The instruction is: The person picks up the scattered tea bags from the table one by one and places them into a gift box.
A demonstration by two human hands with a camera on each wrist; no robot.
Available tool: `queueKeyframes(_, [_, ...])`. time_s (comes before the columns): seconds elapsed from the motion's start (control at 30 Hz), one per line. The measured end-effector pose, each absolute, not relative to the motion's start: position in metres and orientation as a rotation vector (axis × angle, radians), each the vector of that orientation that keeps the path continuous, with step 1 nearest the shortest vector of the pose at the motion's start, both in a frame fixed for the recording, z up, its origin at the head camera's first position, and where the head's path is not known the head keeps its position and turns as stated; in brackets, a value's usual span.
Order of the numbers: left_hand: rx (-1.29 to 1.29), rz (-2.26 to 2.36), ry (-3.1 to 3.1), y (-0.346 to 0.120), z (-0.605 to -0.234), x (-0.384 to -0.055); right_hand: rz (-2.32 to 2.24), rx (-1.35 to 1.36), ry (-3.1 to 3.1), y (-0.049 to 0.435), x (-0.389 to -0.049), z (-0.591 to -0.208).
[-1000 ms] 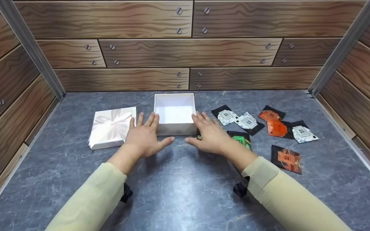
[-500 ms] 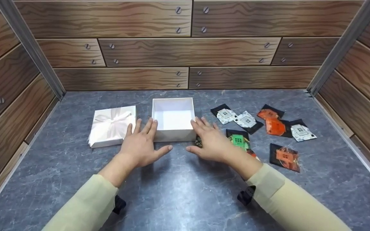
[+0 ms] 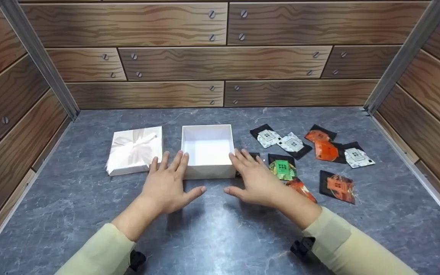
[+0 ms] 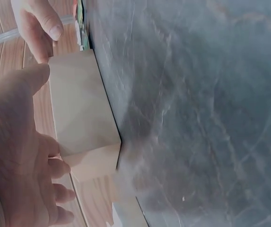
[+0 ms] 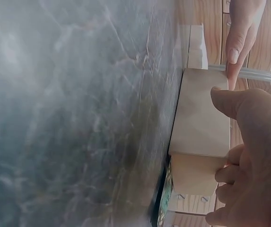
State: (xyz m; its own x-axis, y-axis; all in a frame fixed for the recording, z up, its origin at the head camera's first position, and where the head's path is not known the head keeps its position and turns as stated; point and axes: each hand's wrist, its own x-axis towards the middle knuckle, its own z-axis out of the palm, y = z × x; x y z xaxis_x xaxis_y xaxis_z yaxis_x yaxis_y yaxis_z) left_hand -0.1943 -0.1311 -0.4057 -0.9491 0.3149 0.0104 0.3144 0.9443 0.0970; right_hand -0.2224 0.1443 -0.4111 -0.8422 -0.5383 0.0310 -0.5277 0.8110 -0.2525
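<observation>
Grey and marble-patterned, the table is topped by a lidless white gift box, set just ahead of and between the left hand and right hand, with no longer axis apparent in its squarish mouth. Neither of the hands is placed clearly nearer; the box appears touched on either side by extended fingers, and nothing is gripped.

The person's left arm and right arm slant inward toward the far edge of the bench. The left hand and right hand sit apart, backs up, fingers extended toward that edge, thumbs spread toward each other.
</observation>
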Motion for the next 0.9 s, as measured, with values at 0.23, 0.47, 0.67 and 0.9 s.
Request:
queueKeyframes(0.23, [0.545, 0.125, 3.108, -0.128, -0.405, -0.180, -0.399, -0.883, 2.952, 0.151, -0.207, -0.414])
queueKeyframes(0.47, [0.558, 0.160, 3.088, -0.126, -0.403, -0.164, -0.395, -0.868, 2.952, 0.154, -0.189, -0.413])
queueKeyframes(0.67, [0.566, 0.183, 3.084, -0.124, -0.401, -0.155, -0.405, -0.882, 2.954, 0.158, -0.182, -0.414])
queueKeyframes(0.9, [0.568, 0.179, 3.080, -0.123, -0.400, -0.149, -0.404, -0.896, 2.961, 0.160, -0.175, -0.414])
